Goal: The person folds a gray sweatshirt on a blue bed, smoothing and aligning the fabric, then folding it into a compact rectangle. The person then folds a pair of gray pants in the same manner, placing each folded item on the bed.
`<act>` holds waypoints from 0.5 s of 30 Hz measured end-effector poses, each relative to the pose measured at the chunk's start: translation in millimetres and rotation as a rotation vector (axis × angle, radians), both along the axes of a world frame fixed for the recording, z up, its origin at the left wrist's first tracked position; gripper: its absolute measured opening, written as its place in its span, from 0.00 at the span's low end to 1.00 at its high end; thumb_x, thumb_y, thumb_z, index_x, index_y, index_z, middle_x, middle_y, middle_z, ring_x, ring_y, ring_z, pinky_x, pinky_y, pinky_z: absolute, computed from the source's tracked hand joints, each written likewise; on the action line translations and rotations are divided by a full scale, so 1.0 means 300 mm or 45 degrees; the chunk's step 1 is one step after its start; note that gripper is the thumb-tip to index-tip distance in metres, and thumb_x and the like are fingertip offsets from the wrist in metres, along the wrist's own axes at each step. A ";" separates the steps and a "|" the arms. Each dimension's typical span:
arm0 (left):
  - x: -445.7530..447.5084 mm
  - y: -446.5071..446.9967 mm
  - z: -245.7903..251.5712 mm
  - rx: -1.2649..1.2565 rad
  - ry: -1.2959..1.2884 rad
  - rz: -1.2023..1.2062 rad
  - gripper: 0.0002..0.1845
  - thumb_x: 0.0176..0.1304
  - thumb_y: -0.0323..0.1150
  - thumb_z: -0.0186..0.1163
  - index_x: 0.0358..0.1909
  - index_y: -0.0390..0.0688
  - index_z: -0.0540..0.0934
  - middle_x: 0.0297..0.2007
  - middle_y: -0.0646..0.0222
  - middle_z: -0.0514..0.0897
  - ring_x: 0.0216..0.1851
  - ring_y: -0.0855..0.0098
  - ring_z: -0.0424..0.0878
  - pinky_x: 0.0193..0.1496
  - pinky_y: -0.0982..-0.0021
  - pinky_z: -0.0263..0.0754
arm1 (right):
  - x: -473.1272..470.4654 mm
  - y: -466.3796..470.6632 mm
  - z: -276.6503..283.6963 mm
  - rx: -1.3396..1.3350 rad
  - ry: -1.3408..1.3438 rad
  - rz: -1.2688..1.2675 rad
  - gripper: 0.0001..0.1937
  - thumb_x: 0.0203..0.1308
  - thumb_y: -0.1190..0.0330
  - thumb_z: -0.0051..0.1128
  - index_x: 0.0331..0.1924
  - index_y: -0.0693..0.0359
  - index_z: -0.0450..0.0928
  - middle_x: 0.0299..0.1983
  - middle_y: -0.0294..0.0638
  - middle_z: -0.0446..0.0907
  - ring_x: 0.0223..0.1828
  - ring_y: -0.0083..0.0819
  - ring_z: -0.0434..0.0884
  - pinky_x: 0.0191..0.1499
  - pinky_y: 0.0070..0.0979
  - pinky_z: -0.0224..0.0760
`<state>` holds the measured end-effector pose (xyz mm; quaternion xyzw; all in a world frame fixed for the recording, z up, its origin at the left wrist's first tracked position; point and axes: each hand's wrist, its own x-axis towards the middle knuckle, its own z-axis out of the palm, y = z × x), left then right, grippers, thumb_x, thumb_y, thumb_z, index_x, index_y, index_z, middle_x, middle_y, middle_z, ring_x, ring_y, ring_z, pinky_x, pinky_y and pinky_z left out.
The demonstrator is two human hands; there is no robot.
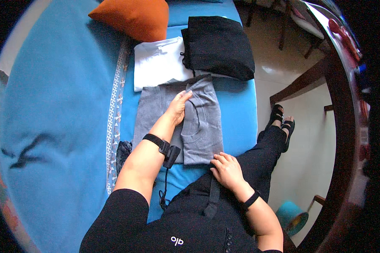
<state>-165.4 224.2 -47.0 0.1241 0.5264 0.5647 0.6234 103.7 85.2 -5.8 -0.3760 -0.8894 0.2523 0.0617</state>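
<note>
A grey knitted sweater [158, 126] lies partly folded on the blue bed sheet in front of me, its ribbed neckline showing on the right half. My left hand [178, 107] is at the middle of it, thumb and fingers closed on the cloth near the upper fold. At the sweater's lower right corner, my right hand [228, 169] rests with fingers slightly apart, the fingertips touching the edge. Beyond the sweater lies a folded white shirt [160, 64]. A folded black garment [220, 47] sits to its right, overlapping the shirt's edge.
An orange cushion [136, 19] stands at the far side of the blue sheet [239, 120]. A dark patterned cloth [123, 155] is partly hidden behind my left forearm. To the right are a tiled floor [303, 170], a dark wooden table frame [338, 126] and a teal object [289, 216].
</note>
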 end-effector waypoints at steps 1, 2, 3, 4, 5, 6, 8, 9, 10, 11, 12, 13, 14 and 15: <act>-0.009 0.028 0.002 -0.049 -0.015 -0.047 0.22 0.62 0.43 0.63 0.52 0.40 0.74 0.47 0.67 0.82 0.49 0.69 0.78 0.56 0.66 0.71 | 0.003 0.006 0.001 0.003 0.064 -0.018 0.14 0.55 0.63 0.60 0.45 0.58 0.80 0.52 0.41 0.78 0.58 0.41 0.73 0.58 0.39 0.66; -0.018 0.054 0.006 -0.082 -0.033 -0.110 0.25 0.62 0.43 0.64 0.54 0.38 0.73 0.47 0.66 0.82 0.49 0.69 0.78 0.56 0.67 0.70 | 0.003 0.012 0.000 -0.033 0.077 -0.029 0.14 0.54 0.64 0.60 0.44 0.58 0.80 0.51 0.41 0.78 0.58 0.42 0.73 0.57 0.38 0.67; -0.022 0.078 0.010 -0.169 -0.038 -0.155 0.28 0.61 0.44 0.64 0.56 0.36 0.72 0.48 0.65 0.82 0.48 0.70 0.78 0.56 0.67 0.70 | 0.002 0.020 0.000 -0.058 0.088 -0.038 0.13 0.53 0.66 0.60 0.43 0.58 0.80 0.51 0.41 0.79 0.58 0.42 0.73 0.57 0.37 0.69; -0.020 0.087 0.015 -0.099 0.087 -0.316 0.25 0.61 0.45 0.64 0.51 0.37 0.76 0.45 0.65 0.83 0.46 0.70 0.78 0.53 0.68 0.70 | 0.000 0.030 -0.001 -0.007 0.157 -0.045 0.11 0.52 0.67 0.61 0.40 0.58 0.81 0.47 0.40 0.80 0.54 0.41 0.75 0.54 0.35 0.71; -0.020 0.101 0.021 -0.122 0.152 -0.448 0.21 0.61 0.45 0.64 0.47 0.38 0.79 0.42 0.67 0.84 0.43 0.72 0.79 0.51 0.70 0.71 | -0.003 0.040 -0.003 -0.052 0.172 -0.061 0.10 0.52 0.68 0.61 0.39 0.58 0.81 0.46 0.40 0.80 0.52 0.40 0.76 0.53 0.35 0.72; -0.018 0.110 0.029 -0.177 0.171 -0.524 0.20 0.61 0.45 0.64 0.45 0.39 0.79 0.40 0.68 0.84 0.42 0.74 0.79 0.50 0.71 0.71 | -0.004 0.050 -0.005 -0.076 0.193 -0.073 0.09 0.51 0.68 0.61 0.38 0.58 0.81 0.45 0.39 0.80 0.51 0.40 0.77 0.52 0.34 0.72; -0.011 0.123 0.044 -0.271 0.263 -0.650 0.14 0.63 0.40 0.61 0.45 0.42 0.79 0.39 0.72 0.83 0.41 0.77 0.79 0.48 0.73 0.73 | -0.007 0.066 -0.010 -0.068 0.249 -0.095 0.08 0.51 0.70 0.61 0.36 0.58 0.81 0.41 0.39 0.81 0.46 0.37 0.78 0.49 0.33 0.73; -0.004 0.128 0.051 -0.179 0.269 -0.638 0.15 0.63 0.39 0.61 0.46 0.41 0.79 0.40 0.72 0.83 0.42 0.77 0.79 0.49 0.73 0.73 | -0.007 0.072 -0.012 -0.072 0.243 -0.099 0.08 0.51 0.69 0.61 0.36 0.58 0.81 0.41 0.38 0.80 0.45 0.37 0.77 0.48 0.33 0.72; 0.003 0.131 0.056 -0.089 0.273 -0.626 0.15 0.63 0.38 0.61 0.48 0.41 0.78 0.41 0.73 0.83 0.42 0.77 0.79 0.49 0.73 0.73 | -0.007 0.076 -0.014 -0.065 0.246 -0.100 0.08 0.51 0.68 0.61 0.36 0.58 0.80 0.40 0.38 0.79 0.45 0.37 0.77 0.48 0.33 0.72; 0.010 0.133 0.059 0.025 0.269 -0.626 0.16 0.63 0.37 0.61 0.49 0.41 0.77 0.41 0.73 0.83 0.43 0.76 0.79 0.50 0.72 0.73 | -0.007 0.077 -0.015 -0.053 0.248 -0.099 0.08 0.52 0.67 0.60 0.36 0.57 0.80 0.40 0.38 0.79 0.45 0.36 0.77 0.47 0.33 0.71; 0.013 0.143 0.060 0.033 0.144 -0.641 0.18 0.63 0.34 0.60 0.53 0.40 0.74 0.44 0.71 0.82 0.44 0.76 0.79 0.52 0.72 0.73 | -0.007 0.079 -0.015 -0.054 0.252 -0.109 0.08 0.52 0.67 0.61 0.36 0.57 0.80 0.40 0.38 0.79 0.45 0.36 0.77 0.47 0.33 0.71; 0.017 0.148 0.056 0.047 0.034 -0.596 0.17 0.62 0.33 0.59 0.52 0.40 0.74 0.44 0.71 0.82 0.43 0.76 0.79 0.52 0.72 0.73 | -0.008 0.078 -0.015 -0.047 0.257 -0.116 0.08 0.51 0.67 0.61 0.36 0.58 0.80 0.40 0.38 0.78 0.45 0.36 0.77 0.47 0.33 0.71; 0.021 0.154 0.050 0.072 -0.078 -0.550 0.16 0.62 0.32 0.59 0.52 0.41 0.75 0.43 0.72 0.82 0.43 0.77 0.78 0.51 0.72 0.72 | -0.008 0.077 -0.013 -0.037 0.262 -0.123 0.08 0.51 0.67 0.61 0.36 0.58 0.80 0.40 0.38 0.78 0.45 0.36 0.77 0.47 0.33 0.71; 0.023 0.162 0.040 0.132 -0.208 -0.508 0.16 0.62 0.31 0.59 0.51 0.41 0.75 0.42 0.72 0.82 0.42 0.78 0.78 0.51 0.73 0.72 | -0.010 0.076 -0.013 -0.028 0.262 -0.126 0.08 0.51 0.67 0.61 0.36 0.58 0.80 0.41 0.38 0.78 0.45 0.36 0.77 0.47 0.33 0.71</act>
